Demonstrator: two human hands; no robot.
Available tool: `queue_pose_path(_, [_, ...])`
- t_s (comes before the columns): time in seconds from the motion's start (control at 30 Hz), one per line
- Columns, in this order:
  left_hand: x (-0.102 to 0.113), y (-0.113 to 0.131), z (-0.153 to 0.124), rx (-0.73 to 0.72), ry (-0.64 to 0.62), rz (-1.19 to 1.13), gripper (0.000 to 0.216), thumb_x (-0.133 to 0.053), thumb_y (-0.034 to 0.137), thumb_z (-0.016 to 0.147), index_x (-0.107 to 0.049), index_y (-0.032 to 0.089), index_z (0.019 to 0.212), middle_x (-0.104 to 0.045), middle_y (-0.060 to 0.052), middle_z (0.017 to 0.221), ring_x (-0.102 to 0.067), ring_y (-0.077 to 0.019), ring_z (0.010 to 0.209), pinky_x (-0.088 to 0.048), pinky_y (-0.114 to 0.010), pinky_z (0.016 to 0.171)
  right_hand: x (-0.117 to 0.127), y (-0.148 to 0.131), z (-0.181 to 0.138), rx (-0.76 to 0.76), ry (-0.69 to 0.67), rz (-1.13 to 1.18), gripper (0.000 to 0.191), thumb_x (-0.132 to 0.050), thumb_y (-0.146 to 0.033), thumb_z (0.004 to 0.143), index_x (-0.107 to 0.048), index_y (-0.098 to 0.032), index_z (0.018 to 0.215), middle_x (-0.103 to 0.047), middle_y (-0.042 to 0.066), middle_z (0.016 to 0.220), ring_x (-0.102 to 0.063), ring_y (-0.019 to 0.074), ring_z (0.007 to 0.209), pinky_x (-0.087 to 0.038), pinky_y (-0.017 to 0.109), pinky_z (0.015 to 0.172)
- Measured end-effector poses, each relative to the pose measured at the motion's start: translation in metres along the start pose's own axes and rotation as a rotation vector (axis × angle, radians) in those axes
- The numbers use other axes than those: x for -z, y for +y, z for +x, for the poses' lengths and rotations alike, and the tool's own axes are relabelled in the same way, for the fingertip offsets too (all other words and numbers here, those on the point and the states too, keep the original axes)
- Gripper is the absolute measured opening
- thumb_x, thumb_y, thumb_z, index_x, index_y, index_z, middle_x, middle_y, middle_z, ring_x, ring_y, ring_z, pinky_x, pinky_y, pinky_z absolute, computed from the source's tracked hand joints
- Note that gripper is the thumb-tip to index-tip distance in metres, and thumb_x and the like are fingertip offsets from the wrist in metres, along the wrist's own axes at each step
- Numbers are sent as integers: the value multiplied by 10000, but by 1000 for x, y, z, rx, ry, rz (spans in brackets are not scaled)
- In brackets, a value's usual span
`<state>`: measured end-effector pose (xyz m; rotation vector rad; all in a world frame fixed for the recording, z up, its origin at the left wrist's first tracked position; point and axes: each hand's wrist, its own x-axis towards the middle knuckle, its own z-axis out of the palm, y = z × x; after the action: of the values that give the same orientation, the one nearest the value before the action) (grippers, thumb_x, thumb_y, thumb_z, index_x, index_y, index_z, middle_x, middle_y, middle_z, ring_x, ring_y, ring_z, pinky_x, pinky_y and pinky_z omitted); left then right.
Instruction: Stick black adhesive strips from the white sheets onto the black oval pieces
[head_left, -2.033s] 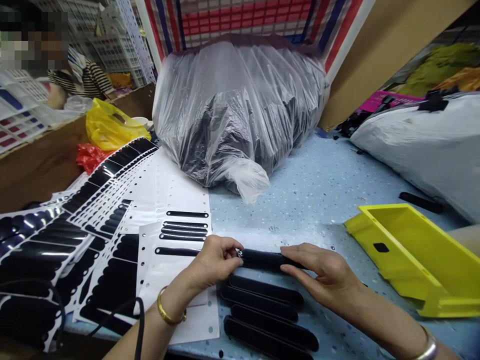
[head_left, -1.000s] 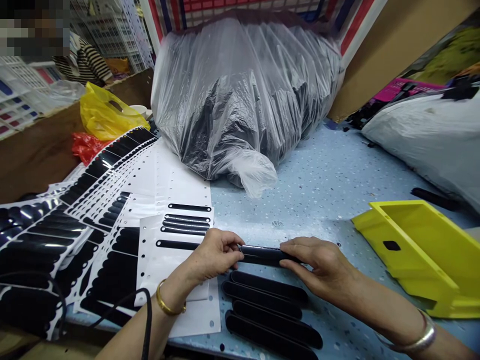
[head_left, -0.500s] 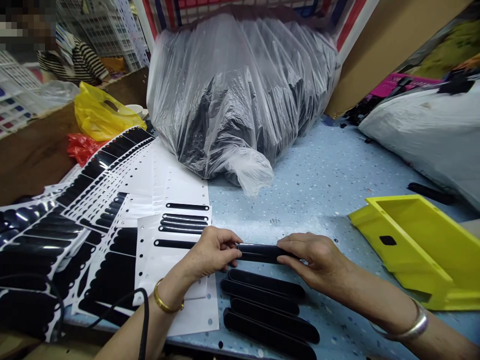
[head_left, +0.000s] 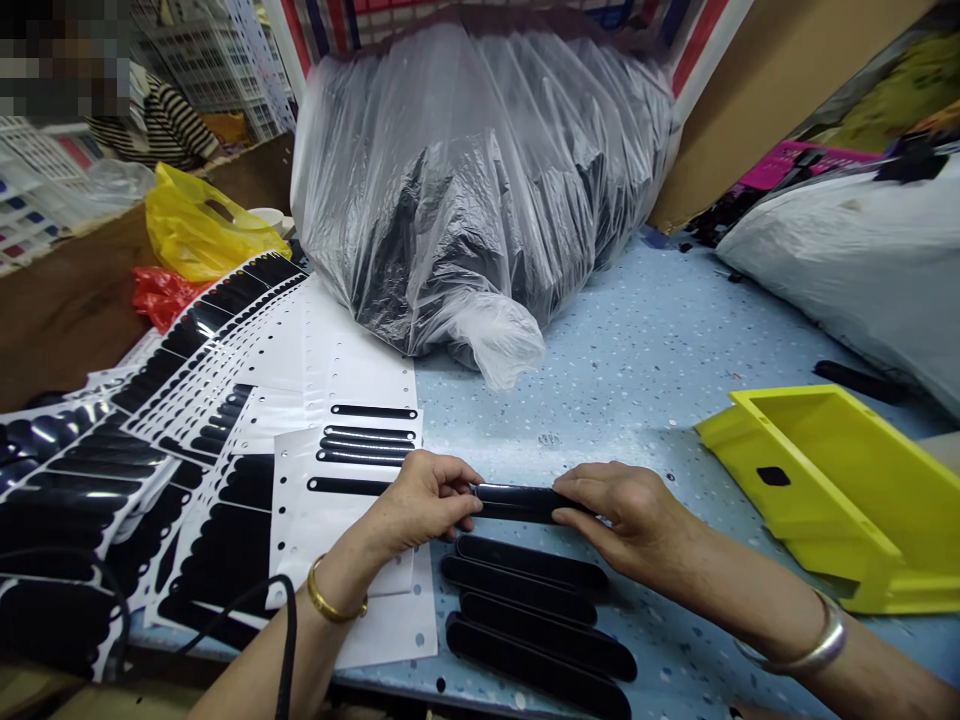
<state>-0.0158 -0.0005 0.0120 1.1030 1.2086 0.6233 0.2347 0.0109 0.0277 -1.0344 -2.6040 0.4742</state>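
Note:
Between my hands lies a long black rounded piece, with a glossy black adhesive strip along its upper side. My left hand pinches the left end between thumb and fingertips. At the right end, my right hand grips the piece with its thumb below and fingers on top. Just below the hands, several similar black pieces lie side by side on the speckled blue table. White backing sheets with a few black strips still on them lie beside and under my left hand.
Fanned sheets of black strips cover the left side. A large clear plastic bag of dark items stands at the back. On the right are a yellow bin and a pale sack. A person in a striped sleeve is at far left.
Both hands keep the same grip on the black piece and its strip. The view has shifted only very slightly.

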Motion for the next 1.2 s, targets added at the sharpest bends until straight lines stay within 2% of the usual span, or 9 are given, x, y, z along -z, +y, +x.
queue_pose_path(0.27, [0,0,1,14,11,-4,166,-667,88,690,-706,92,851,-605,44,519,-655,-123,488,-472,-158,392,1,-2,2,-13,-10,-3,182,-563,-114,873,-695,-187,771,-700,53,745,-648,192,656,-484,293,608])
queue_pose_path(0.47, [5,0,1,-18,-37,11,151,-601,160,782,-710,77,845,-649,-11,521,-635,-113,450,-480,-166,407,-1,-4,0,-18,8,17,160,-574,-124,871,-705,-174,794,-698,52,748,-633,176,640,-474,279,609])
queue_pose_path(0.67, [5,2,0,-21,-19,-19,137,-648,193,765,-710,84,818,-653,-13,528,-654,-132,470,-492,-178,411,-2,-8,1,-27,19,-27,148,-591,-119,853,-704,-166,769,-691,52,720,-632,181,636,-471,282,611])
queue_pose_path(0.8, [3,4,-1,13,-15,-5,122,-652,170,758,-715,84,819,-641,-4,480,-606,-107,411,-492,-176,416,-3,-9,2,-35,24,-40,156,-589,-106,841,-704,-157,748,-683,56,695,-622,187,616,-467,290,597])
queue_pose_path(0.93, [-2,3,1,12,52,19,96,-674,203,755,-690,110,732,-606,13,447,-599,-112,409,-455,-162,375,-4,-10,2,-45,14,-43,141,-605,-109,834,-713,-147,751,-689,67,702,-630,196,622,-472,296,599])
queue_pose_path(1.03, [-6,2,3,6,100,28,119,-673,209,751,-654,127,666,-561,35,410,-568,-102,375,-405,-144,337,-2,-7,1,-46,0,0,141,-603,-116,847,-723,-147,779,-697,70,719,-639,192,640,-479,290,608])
queue_pose_path(1.2, [-8,1,3,-5,108,14,136,-676,208,735,-644,132,627,-544,41,384,-540,-85,347,-393,-137,334,1,3,-2,-103,-30,214,100,-655,-189,869,-752,-181,894,-731,44,778,-671,164,684,-505,251,638])
